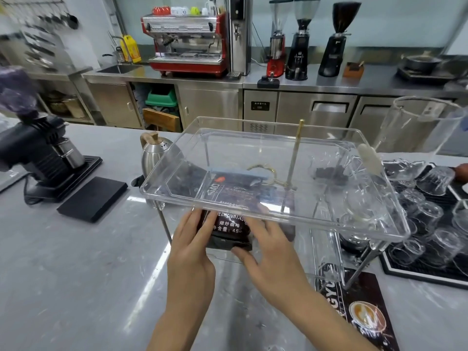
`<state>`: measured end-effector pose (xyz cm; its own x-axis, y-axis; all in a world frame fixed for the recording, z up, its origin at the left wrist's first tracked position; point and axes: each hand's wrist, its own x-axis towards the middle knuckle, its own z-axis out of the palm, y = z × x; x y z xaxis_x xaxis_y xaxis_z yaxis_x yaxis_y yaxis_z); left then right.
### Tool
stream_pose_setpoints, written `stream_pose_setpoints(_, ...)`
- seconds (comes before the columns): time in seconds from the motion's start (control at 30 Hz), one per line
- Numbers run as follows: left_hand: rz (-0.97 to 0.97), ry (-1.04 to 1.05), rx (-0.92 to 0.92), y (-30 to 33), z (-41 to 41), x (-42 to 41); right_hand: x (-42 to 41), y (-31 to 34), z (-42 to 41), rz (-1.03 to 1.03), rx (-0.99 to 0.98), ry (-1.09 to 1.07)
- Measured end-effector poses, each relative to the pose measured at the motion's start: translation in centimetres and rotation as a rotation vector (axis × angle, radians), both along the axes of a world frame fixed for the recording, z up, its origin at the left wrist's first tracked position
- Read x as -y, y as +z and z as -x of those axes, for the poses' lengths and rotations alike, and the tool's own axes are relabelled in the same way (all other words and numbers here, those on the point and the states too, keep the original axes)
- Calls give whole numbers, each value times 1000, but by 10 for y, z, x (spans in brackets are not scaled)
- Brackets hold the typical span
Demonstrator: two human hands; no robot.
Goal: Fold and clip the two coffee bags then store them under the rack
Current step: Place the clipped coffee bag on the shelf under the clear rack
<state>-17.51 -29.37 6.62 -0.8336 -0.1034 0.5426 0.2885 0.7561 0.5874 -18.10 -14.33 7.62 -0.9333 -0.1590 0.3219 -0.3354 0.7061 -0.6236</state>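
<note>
resting flat on counter (pixel 76 262), dark coffee bag (pixel 229 224) lies partly under clear rack (pixel 379 224), blue clip (pixel 239 173) across its far folded end, seen through rack tray. left hand (pixel 195 239) presses bag's left edge, fingers extended. right hand (pixel 268 247) touches bag's right near corner, fingers spread, not clenched. second bag not discernible. steel kettle (pixel 154 155) beside rack, left.
</note>
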Motion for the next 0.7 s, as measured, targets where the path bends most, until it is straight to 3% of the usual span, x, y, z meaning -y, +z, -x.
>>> stream_pose_setpoints(0.13, 86, 43, -31, -4, -1, 3, -2, -3, -1, -120, -98, 19)
stream_pose_setpoints(0.4, 138, 6, -14, -4, -3, 5, -3, -12, -1, -225, -106, 22)
stream_pose_setpoints(0.7, 93, -39, -109, -2, -28, -5, -11, -2, -30, -114, -123, 17)
